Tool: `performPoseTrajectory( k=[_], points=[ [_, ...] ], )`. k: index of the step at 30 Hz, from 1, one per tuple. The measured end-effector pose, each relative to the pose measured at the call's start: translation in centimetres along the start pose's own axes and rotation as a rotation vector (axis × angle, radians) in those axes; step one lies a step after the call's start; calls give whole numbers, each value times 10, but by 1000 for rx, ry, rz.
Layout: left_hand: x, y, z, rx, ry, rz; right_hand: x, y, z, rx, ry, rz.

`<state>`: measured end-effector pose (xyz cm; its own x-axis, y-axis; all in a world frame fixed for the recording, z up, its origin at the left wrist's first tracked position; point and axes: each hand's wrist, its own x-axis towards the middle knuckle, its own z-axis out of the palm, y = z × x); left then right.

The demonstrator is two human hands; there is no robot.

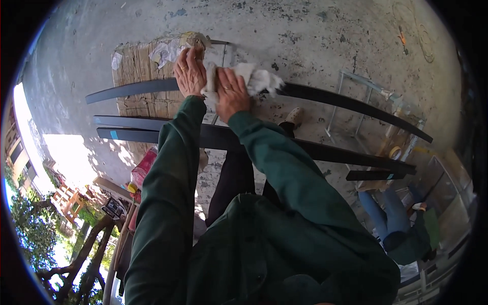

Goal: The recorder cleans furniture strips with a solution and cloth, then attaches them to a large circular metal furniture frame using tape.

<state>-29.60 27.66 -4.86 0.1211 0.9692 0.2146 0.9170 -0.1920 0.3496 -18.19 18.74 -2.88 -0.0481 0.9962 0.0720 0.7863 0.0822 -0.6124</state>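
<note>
Right hand: grip closed on white cloth, against far dark board. Left hand just left, laid over same board; cannot tell whether its grip pinches. Cardboard at far left.

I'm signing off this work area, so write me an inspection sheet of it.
Surface: brown cardboard under the left part of the upper dark strip; stained concrete floor below.
Job's things: that strip; other dark strips nearer the body; white cloth by the hands.
Clutter: whitish crumpled scraps on the cardboard; small orange item on the floor.
Grip: left hand over the upper strip; right hand on the cloth; closure unclear for both.
Cables: thin loop on the floor, perhaps cord; cannot tell.
Surroundings: another person at lower right; trees at lower left.
</note>
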Motion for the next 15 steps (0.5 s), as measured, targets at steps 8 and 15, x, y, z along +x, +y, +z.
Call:
performPoseTrajectory(
  k=[8,15],
  points=[
    [-3,-1,-24,-30,-53,-37,-74,142,-130,-325,-28,202],
    [-1,9,-16,-4,-71,-58,-156,329,-259,-130,438,988]
  ],
)
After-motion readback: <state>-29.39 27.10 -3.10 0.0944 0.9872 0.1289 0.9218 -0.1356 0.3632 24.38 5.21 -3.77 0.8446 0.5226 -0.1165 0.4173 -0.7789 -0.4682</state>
